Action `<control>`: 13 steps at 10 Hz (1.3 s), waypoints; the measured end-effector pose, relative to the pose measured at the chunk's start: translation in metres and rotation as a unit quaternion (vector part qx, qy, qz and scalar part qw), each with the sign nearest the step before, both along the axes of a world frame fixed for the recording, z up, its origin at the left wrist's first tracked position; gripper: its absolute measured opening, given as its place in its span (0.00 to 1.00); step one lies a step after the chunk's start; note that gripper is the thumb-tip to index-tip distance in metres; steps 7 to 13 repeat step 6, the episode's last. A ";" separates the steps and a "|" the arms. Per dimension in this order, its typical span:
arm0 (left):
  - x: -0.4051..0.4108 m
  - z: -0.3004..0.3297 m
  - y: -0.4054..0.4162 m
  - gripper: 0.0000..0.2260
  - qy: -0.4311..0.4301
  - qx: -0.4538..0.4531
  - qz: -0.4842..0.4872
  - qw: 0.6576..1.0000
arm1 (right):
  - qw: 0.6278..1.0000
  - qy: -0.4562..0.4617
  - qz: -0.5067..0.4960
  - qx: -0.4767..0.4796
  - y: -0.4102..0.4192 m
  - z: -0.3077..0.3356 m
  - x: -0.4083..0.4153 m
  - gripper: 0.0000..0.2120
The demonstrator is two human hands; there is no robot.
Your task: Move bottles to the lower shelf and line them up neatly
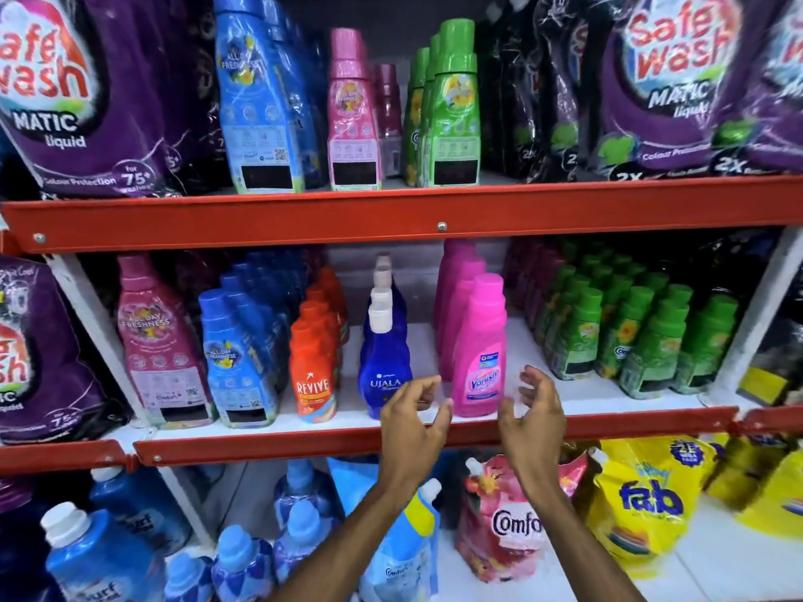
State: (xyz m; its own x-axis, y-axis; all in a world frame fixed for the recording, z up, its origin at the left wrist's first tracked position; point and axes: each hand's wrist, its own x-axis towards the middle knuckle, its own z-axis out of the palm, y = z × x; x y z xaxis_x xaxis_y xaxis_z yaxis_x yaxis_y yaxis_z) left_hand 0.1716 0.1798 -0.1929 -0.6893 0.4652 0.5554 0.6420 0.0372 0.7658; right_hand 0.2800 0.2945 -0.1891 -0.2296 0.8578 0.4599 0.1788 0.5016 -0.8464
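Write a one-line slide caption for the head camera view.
Both open hands, left hand and right hand, flank the front pink plastic Vanish bottle on the middle shelf.

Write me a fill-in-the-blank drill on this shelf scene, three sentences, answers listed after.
1. Both hands, the left hand and the right hand, are open on either side of the pink bottle labelled ____.
2. The orange Revive bottle stands immediately to the left of the dark blue bottle labelled ____.
3. The yellow pouch on the bottom shelf carries the word ____.

Missing words: Vanish; Ujala; fab
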 end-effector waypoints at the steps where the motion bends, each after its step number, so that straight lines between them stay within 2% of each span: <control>1: 0.001 0.005 0.019 0.19 -0.021 -0.051 -0.047 0.997 | 0.991 -0.117 0.064 -0.004 0.019 0.009 0.003 0.22; 2: -0.002 0.005 0.030 0.18 -0.026 -0.086 -0.039 0.995 | 0.980 -0.173 0.097 0.013 0.029 0.013 0.003 0.18; 5: -0.004 0.001 0.032 0.14 -0.006 -0.146 0.004 0.989 | 0.980 -0.136 0.146 -0.012 0.038 0.012 0.007 0.15; 6: -0.001 0.004 0.032 0.15 -0.011 -0.137 0.009 0.990 | 0.981 -0.119 0.148 -0.040 0.036 0.016 0.008 0.17; 13: -0.001 0.004 0.032 0.15 -0.011 -0.137 0.009 0.990 | 0.981 -0.119 0.148 -0.040 0.036 0.016 0.008 0.17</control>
